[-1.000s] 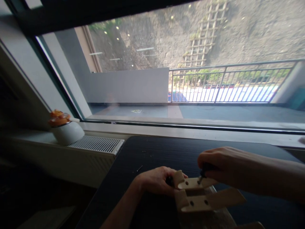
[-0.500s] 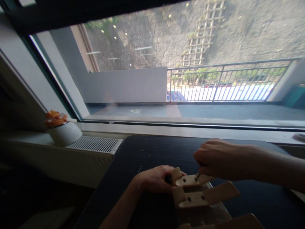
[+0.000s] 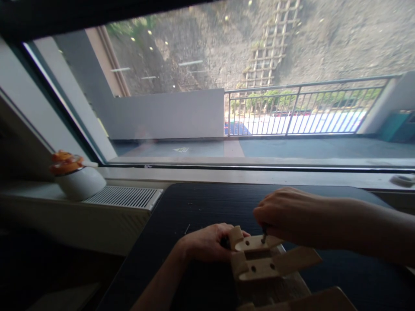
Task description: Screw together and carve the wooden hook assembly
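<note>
Well, over on the left a white pot with an orange top [image 3: 81,185] sits by the grille of the radiator [image 3: 126,197], and next comes the dark table [image 3: 201,198], where a thin pin [image 3: 187,229] lies loose just beside the worker's wrist. Then comes the left hand [image 3: 210,242], fingers closed about the left end of a wooden rack [image 3: 288,288]; something dark shows in the gap by the thumb, but I can't tell what it is. The rack rests on the table toward its near side, with slats sticking out to the right: a far one [image 3: 254,243], a middle one [image 3: 285,267], and a third [image 3: 324,300] cut off at the bottom. Dark holes show in the first two. Above the far slat, the right hand [image 3: 282,216] is folded tight around a screwdriver [image 3: 264,235], by the look of it; the handle is hidden in the fist, and only the shaft shows, its tip at the right-hand hole. I'd judge the step in hand to be turning a screw there, though none is clear to me. What the next move calls for, I'd say, is a straight shaft, steady downward pressure and a firm left hold, so the rack doesn't twist.
</note>
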`<control>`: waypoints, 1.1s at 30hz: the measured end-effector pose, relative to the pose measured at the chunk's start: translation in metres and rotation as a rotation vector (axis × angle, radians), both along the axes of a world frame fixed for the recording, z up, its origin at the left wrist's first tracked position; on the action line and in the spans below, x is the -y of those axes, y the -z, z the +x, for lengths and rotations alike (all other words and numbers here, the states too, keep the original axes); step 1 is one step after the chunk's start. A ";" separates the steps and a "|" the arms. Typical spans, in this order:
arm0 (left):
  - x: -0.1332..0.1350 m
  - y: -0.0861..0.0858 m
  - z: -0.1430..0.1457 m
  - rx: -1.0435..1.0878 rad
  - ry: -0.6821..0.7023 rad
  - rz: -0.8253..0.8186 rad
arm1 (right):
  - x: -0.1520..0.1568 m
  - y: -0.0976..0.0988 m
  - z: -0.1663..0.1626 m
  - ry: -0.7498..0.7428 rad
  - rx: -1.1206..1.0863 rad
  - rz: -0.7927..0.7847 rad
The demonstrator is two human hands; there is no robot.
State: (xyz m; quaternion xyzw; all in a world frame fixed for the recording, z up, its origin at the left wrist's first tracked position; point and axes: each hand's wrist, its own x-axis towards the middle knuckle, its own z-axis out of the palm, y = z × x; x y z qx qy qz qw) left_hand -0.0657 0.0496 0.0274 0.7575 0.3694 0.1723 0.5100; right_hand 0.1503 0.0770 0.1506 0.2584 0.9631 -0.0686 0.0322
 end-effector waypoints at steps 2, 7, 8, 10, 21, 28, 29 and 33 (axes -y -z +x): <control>0.000 0.000 0.001 -0.002 -0.002 -0.003 | -0.001 -0.002 -0.001 0.023 0.141 0.055; 0.001 -0.002 0.001 -0.006 -0.002 -0.004 | 0.002 -0.003 0.002 0.114 0.197 0.137; 0.001 -0.003 0.001 -0.009 -0.002 -0.002 | 0.004 -0.001 0.002 0.119 0.221 0.164; 0.002 -0.005 0.001 -0.016 -0.005 -0.001 | 0.008 0.002 0.004 0.112 0.252 0.248; 0.002 -0.005 0.002 -0.010 -0.007 -0.006 | 0.004 -0.006 0.003 -0.046 0.148 0.134; 0.001 -0.002 0.001 -0.010 -0.015 -0.012 | -0.010 0.018 0.011 0.065 0.076 0.361; 0.001 -0.002 0.001 -0.007 -0.011 -0.005 | -0.011 0.020 0.011 0.060 0.066 0.414; 0.000 -0.001 0.001 -0.007 -0.004 0.033 | -0.010 0.024 0.010 -0.050 0.023 0.510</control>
